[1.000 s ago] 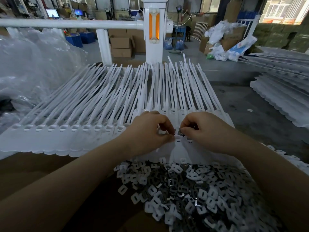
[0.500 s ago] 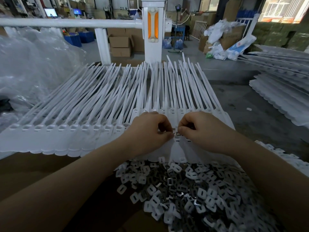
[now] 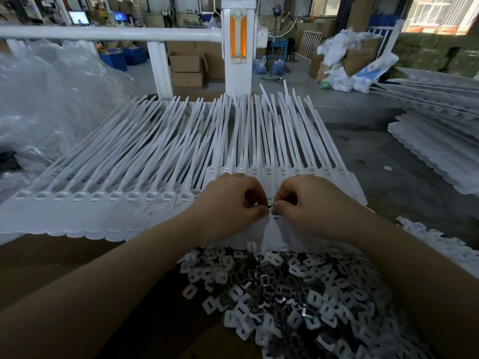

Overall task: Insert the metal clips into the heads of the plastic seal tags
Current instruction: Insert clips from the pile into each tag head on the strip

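Rows of white plastic seal tags (image 3: 160, 161) lie fanned out on the brown work surface, heads toward me. My left hand (image 3: 230, 203) and my right hand (image 3: 308, 200) meet fingertip to fingertip over one tag head (image 3: 276, 218) in the nearest strip. Both hands have curled fingers, and between their tips they pinch a small dark metal clip (image 3: 271, 207) just above that head. A heap of loose metal clips and white plastic pieces (image 3: 285, 294) lies right below my hands.
Crumpled clear plastic bags (image 3: 46, 99) pile up at the left. More stacked tag strips (image 3: 435, 141) sit at the right. A white rail and post (image 3: 237, 47) stand behind the tags, with cardboard boxes (image 3: 188, 67) beyond. The brown surface (image 3: 51, 260) stretches left of the clip heap.
Both hands stay pinched together at the same tag head. They have shifted only slightly.
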### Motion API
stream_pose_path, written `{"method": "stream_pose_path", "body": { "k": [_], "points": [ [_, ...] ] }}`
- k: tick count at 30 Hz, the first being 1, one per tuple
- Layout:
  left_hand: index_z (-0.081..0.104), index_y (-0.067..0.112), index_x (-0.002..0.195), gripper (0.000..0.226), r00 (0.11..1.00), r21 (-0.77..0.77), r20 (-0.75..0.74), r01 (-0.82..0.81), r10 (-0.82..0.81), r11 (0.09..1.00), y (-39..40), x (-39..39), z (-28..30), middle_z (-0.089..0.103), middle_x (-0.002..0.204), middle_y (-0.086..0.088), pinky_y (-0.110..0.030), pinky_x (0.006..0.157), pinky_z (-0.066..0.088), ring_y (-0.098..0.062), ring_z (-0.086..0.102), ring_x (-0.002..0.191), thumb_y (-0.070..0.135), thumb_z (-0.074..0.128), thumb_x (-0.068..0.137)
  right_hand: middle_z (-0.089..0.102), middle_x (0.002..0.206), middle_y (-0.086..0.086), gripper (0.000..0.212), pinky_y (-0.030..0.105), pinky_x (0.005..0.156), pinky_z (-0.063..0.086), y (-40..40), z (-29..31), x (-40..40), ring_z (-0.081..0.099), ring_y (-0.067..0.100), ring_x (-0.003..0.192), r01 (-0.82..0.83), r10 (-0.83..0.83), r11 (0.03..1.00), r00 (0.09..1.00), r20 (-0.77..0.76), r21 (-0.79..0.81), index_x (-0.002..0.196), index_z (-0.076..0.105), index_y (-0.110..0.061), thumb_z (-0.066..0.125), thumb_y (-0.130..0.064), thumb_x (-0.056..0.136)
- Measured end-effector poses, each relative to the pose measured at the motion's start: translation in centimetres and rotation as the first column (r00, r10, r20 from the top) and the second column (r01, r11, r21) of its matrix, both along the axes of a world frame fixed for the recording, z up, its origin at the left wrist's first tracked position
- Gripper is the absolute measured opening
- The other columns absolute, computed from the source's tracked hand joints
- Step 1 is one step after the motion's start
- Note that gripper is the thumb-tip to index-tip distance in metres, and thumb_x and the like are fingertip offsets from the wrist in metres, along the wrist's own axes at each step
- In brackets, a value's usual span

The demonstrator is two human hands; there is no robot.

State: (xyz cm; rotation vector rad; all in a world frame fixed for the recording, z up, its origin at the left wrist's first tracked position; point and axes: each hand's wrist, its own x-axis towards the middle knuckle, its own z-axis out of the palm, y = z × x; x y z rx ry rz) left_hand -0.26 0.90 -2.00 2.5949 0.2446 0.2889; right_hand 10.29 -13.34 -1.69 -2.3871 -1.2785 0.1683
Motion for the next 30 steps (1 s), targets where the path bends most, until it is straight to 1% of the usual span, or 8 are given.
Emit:
{"method": "stream_pose_path", "body": {
  "k": [10,14,16,19,23,25,27,30],
  "points": [
    [0.058,0.038,0.083,0.012,1.000,0.005,0.001,0.023,-0.023,1.000,-0.1,0.0,0.1,0.062,0.092,0.008,-0.037,0.086,0.050,-0.012,0.054,0.092,0.035,0.069,0.086,0.060,0.081,-0.016,0.018,0.014,0.060,0.037,-0.1,0.4,-0.1,0.054,-0.002,0.076,0.021,-0.020,1.000,0.998,-0.053,0.016,0.075,0.055,-0.035,0.066,-0.029,0.088],
    [0.059,0.038,0.085,0.013,0.999,0.000,0.028,0.041,-0.041,0.999,0.3,-0.2,-0.1,0.061,0.091,0.010,-0.035,0.084,0.049,-0.011,0.054,0.091,0.034,0.071,0.085,0.061,0.083,-0.014,0.016,0.017,0.062,0.041,-0.2,0.4,0.1,0.057,-0.001,0.076,0.034,-0.029,0.998,0.995,-0.093,0.054,0.079,0.056,-0.035,0.063,-0.027,0.091],
    [0.062,0.036,0.092,0.014,0.996,0.013,0.058,0.070,-0.070,0.997,0.5,-0.3,-0.2,0.059,0.089,0.012,-0.028,0.082,0.045,-0.009,0.051,0.090,0.032,0.072,0.084,0.062,0.083,-0.013,0.016,0.018,0.064,0.044,-0.3,0.5,0.2,0.059,0.000,0.077,0.036,-0.026,0.996,0.992,-0.124,0.078,0.080,0.057,-0.034,0.061,-0.024,0.091],
    [0.065,0.037,0.103,0.018,0.982,0.141,0.069,0.163,-0.174,0.977,0.5,-0.5,-0.3,0.054,0.092,0.012,-0.009,0.083,0.029,-0.004,0.042,0.089,0.026,0.066,0.089,0.063,0.083,-0.013,0.017,0.018,0.064,0.045,-0.4,0.6,0.3,0.061,0.000,0.077,0.043,-0.025,0.993,0.986,-0.165,0.106,0.080,0.058,-0.034,0.061,-0.021,0.091],
    [0.068,0.038,0.107,0.022,0.967,0.275,0.061,0.223,-0.249,0.935,0.3,-0.6,-0.4,0.055,0.095,0.007,-0.034,0.089,0.039,-0.013,0.046,0.094,0.023,0.061,0.091,0.065,0.083,-0.013,0.017,0.018,0.065,0.045,-0.4,0.6,0.3,0.061,-0.001,0.078,0.049,-0.028,0.993,0.982,-0.185,0.110,0.080,0.058,-0.034,0.062,-0.022,0.090],
    [0.070,0.038,0.105,0.022,0.964,0.259,0.092,0.218,-0.249,0.941,0.3,-0.7,-0.2,0.054,0.093,0.010,-0.033,0.088,0.040,-0.011,0.047,0.094,0.023,0.065,0.090,0.066,0.080,-0.013,0.016,0.016,0.063,0.044,-0.5,0.6,0.3,0.061,-0.003,0.073,0.060,-0.032,0.989,0.979,-0.204,0.132,0.079,0.059,-0.034,0.063,-0.022,0.090],
    [0.072,0.035,0.100,0.018,0.954,0.202,0.146,0.229,-0.261,0.952,0.2,-0.7,0.0,0.056,0.090,0.014,-0.023,0.082,0.041,-0.003,0.049,0.088,0.023,0.070,0.087,0.066,0.078,-0.013,0.016,0.011,0.058,0.041,-0.6,0.7,0.3,0.061,-0.007,0.069,0.070,-0.033,0.985,0.974,-0.226,0.158,0.079,0.060,-0.034,0.063,-0.022,0.090],
    [0.076,0.030,0.092,0.013,0.938,0.029,0.168,0.303,-0.304,0.952,-0.1,-1.0,0.5,0.062,0.084,0.015,-0.021,0.071,0.050,-0.004,0.059,0.078,0.022,0.077,0.082,0.066,0.080,-0.013,0.015,0.010,0.057,0.040,-0.6,0.7,0.3,0.061,-0.007,0.070,0.075,-0.033,0.983,0.970,-0.243,0.167,0.081,0.060,-0.034,0.062,-0.023,0.091]
  ]
}}
